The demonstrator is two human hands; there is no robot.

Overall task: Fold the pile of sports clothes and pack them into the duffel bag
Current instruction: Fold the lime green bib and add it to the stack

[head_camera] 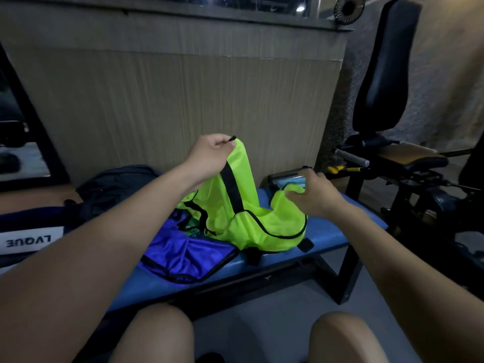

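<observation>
Gym corner, ribbed wall panel behind. Blue bench [327, 237] runs across, black exercise seat [382, 74] at right. Dark duffel bag [115, 189] on bench far left. Neon green vest [246, 213] heaped mid-bench, over blue garment [183, 252]. Left hand [209, 153] pinches vest's top edge, lifted. Right hand [311, 195] grips vest's other side.

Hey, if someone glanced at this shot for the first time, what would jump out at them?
The neon yellow-green vest, lifted at centre over the blue bench: the left hand pinches its top, the right hand grips its other side. A purple garment lies crumpled below it.
</observation>
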